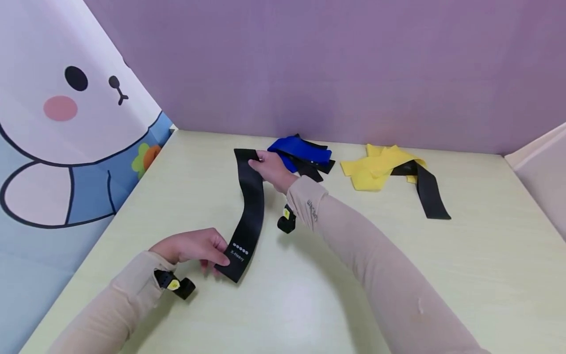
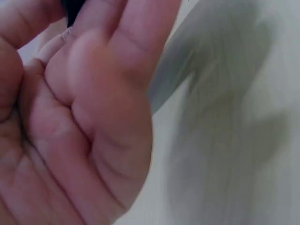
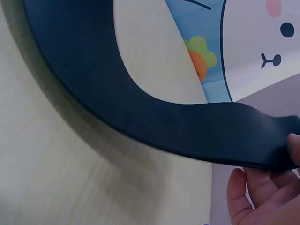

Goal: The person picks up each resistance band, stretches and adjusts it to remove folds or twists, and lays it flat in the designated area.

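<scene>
A black resistance band (image 1: 251, 201) marked "X-Heavy" hangs in a loose curve between both hands in the head view. My left hand (image 1: 196, 248) pinches its near end, thumb on top beside the printed dots. At the far end my right hand (image 1: 274, 169) grips the band between thumb and fingers. The right wrist view shows the band (image 3: 140, 117) sagging above the table, with the right hand (image 3: 269, 192) at its edge. In the left wrist view the palm of the left hand (image 2: 84, 131) fills much of the picture, and only a dark scrap of band shows.
Behind the right hand lies a pile of blue and black bands (image 1: 300, 151). Yellow bands (image 1: 376, 167) and a black strip (image 1: 431, 194) lie farther right on the pale table (image 1: 486, 275). A purple wall panel (image 1: 331, 69) stands at the back, a cartoon-printed sheet (image 1: 88, 187) at the left.
</scene>
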Demonstrator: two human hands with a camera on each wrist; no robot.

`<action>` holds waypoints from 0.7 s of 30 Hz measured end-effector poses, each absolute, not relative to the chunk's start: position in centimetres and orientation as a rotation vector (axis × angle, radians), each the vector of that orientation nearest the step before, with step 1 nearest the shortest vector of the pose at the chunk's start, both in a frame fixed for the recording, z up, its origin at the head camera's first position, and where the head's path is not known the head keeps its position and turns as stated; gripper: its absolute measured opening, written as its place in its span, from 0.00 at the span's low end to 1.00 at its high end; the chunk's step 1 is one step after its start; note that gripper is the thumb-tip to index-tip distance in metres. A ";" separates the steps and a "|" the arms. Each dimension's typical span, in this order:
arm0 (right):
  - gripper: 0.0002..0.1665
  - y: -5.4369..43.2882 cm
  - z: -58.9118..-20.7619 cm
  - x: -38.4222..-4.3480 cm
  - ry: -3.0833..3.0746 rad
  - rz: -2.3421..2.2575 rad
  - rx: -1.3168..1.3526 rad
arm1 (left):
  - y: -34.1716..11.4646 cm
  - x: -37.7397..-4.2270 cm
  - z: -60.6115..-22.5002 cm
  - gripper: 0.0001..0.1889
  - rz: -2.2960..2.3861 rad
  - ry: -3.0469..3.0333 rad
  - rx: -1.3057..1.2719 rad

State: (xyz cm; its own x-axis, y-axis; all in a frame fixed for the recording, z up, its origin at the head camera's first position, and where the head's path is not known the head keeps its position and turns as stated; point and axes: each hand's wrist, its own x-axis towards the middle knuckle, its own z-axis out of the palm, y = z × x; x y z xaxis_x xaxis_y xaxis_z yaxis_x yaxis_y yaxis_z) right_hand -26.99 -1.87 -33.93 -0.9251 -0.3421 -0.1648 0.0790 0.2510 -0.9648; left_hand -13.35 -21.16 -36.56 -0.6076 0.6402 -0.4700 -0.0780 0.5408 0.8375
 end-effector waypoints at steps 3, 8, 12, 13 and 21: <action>0.15 -1.7 -34.1 -27.1 2.234 -1.724 -0.237 | -21.2 -13.0 -36.4 0.15 1.100 1.982 0.442; 0.12 -1.8 -34.4 -27.2 2.307 -1.697 -0.246 | -21.4 -12.3 -36.1 0.18 1.086 1.982 0.422; 0.14 -2.1 -34.5 -27.0 2.407 -1.648 -0.302 | -21.6 -11.7 -36.0 0.18 1.091 1.986 0.384; 0.14 -2.2 -34.5 -26.9 2.441 -1.624 -0.314 | -21.6 -11.6 -35.9 0.18 1.091 1.988 0.378; 0.16 -2.3 -34.4 -27.0 2.573 -1.436 -0.356 | -23.1 -11.1 -35.1 0.18 1.077 2.038 0.358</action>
